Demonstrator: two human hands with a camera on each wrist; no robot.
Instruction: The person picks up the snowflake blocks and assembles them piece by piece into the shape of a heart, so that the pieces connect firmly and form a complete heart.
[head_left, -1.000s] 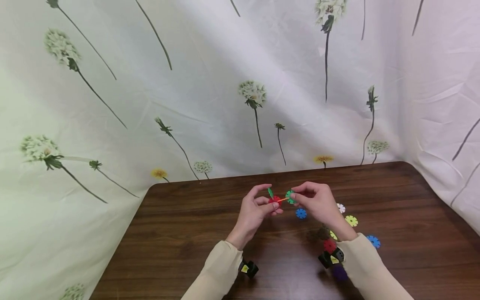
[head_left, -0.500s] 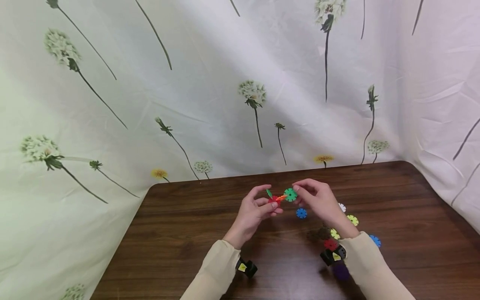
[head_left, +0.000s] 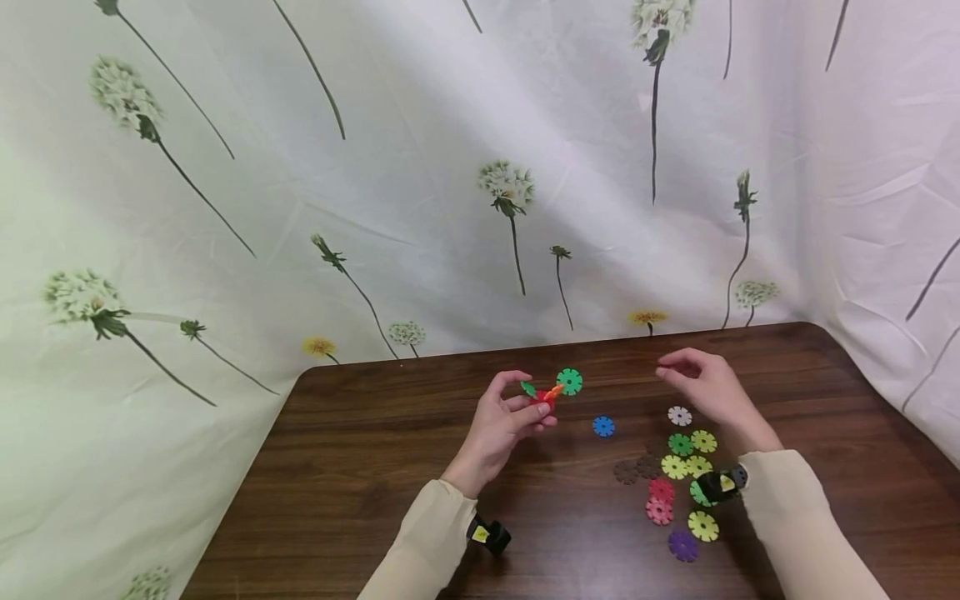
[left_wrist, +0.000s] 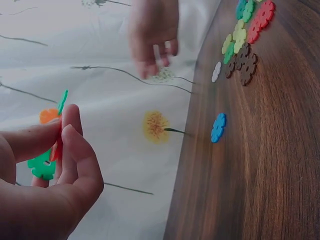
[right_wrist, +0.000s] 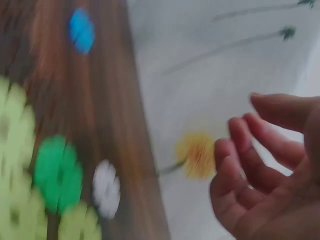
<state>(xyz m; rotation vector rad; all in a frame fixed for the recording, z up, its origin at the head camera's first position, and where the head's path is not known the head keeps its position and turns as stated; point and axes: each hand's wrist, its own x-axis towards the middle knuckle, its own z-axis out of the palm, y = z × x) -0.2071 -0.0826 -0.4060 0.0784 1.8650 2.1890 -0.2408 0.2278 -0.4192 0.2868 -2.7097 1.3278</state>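
Nearer the white disc [head_left: 680, 416], the right hand [head_left: 712, 390] is held empty. Well left of it, joined discs [head_left: 553, 392] are pinched by the left hand [head_left: 504, 423].

The right hand [head_left: 708, 387] has let go of the green, round, notched plastic disc [head_left: 569, 382] and moved away toward the right edge of the brown wooden table [head_left: 375, 467]. That disc has shifted slightly left and toward the far edge, its rim meeting the orange notched plastic disc [head_left: 553, 392]. The beige sleeve [head_left: 795, 500], farther right, now hides a blue disc, while a pink notched disc [head_left: 659, 511] and another green notched disc [head_left: 681, 444] have come into view.
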